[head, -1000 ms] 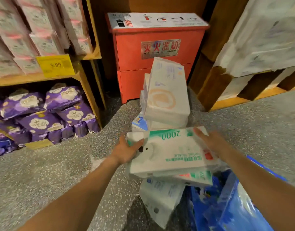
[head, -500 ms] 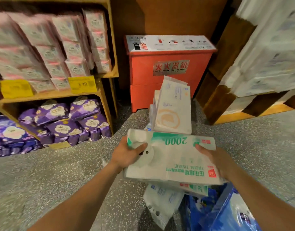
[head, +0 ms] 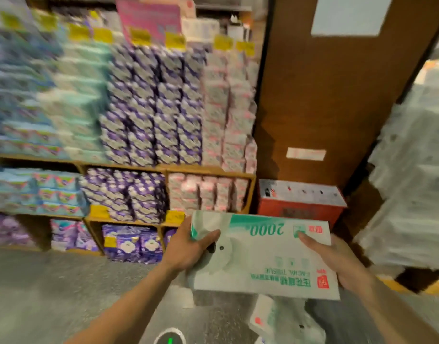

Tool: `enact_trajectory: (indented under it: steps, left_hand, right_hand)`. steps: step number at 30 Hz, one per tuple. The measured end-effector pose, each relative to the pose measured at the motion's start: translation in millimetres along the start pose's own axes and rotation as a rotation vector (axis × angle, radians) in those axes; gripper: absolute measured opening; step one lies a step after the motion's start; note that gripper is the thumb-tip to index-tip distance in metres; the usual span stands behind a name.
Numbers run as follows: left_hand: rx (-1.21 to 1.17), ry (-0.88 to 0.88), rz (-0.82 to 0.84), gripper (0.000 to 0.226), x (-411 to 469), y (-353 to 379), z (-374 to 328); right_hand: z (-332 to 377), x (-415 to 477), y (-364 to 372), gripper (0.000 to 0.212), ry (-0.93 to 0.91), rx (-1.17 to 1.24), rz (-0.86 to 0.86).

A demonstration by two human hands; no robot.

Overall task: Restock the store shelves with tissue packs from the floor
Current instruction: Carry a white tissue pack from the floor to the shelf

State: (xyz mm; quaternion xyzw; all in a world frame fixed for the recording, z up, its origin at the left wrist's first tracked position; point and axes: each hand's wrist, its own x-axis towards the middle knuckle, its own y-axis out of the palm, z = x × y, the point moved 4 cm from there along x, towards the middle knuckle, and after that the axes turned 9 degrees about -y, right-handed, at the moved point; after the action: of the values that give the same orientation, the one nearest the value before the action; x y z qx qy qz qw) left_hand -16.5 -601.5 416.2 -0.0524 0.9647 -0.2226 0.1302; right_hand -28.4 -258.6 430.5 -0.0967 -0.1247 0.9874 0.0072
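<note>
Well, I had the pack held between both hands, up off the floor and roughly level, its printed face turned up and the green "2000" reading upside down from where I watched. My left hand clasped the pack's left end: the thumb lay across the top face by the green corner, and the other fingers were tucked underneath, out of sight. My right hand gripped the right end in the same way, thumb on top near the small red mark, palm along the edge, fingers hidden below. So the pack spanned the gap between the two grips, with its long middle unsupported and its near edge toward me.

It hung in front of the shelves, level with the lowest tiers. Its far left corner overlapped a yellow price tag in my view, though I could not tell whether it touched anything there. Purple packs and pink packs filled the tiers above, all blurred. Past the pack's far right edge a red cabinet stood against a brown pillar, and white wrapped stacks rose on the right. Below the held pack a second pack lay lower down, partly covered by it and too blurred to read.
</note>
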Motion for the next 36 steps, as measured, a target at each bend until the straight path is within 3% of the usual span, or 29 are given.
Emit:
enact_trajectory:
  steps: [7,11,15,19,26,30,34,36]
  left_hand:
    - [-0.127,0.001,-0.331,0.052,-165.4,-173.4,-34.0]
    - [-0.129,0.046,-0.515,0.029,-278.2,-259.4,-34.3]
    - [-0.177,0.034,-0.732,0.026,-389.2,-339.6,-14.6]
    - [-0.226,-0.018,-0.947,0.054,-507.4,-414.4,29.7]
    - [-0.241,-0.145,-1.296,0.058,-739.5,-546.1,135.5]
    - [-0.153,-0.204,-1.501,0.067,-888.0,-618.6,181.4]
    - [-0.107,-0.297,-1.671,0.085,-1017.8,-669.0,214.4]
    - [-0.122,-0.31,-1.753,0.083,-1074.0,-689.8,232.4]
  right_hand:
    - [169.4,-95.4,82.7,0.022,-0.248,0.005,0.205]
    - [232.0,-157.2,150.4,0.043,-0.357,0.024,0.385]
    - [288.4,-229.3,232.7,0.019,-0.478,0.003,0.522]
    - [328.9,-313.5,334.5,0.024,-0.591,-0.053,0.668]
    - [374.7,-524.9,552.8,0.027,-0.737,0.04,1.018]
    - [390.9,-668.8,669.6,0.066,-0.809,0.133,1.204]
    - [402.4,-805.0,770.6,0.054,-0.776,0.171,1.414]
    - [409.4,-868.1,817.6,0.042,-0.797,0.177,1.511]
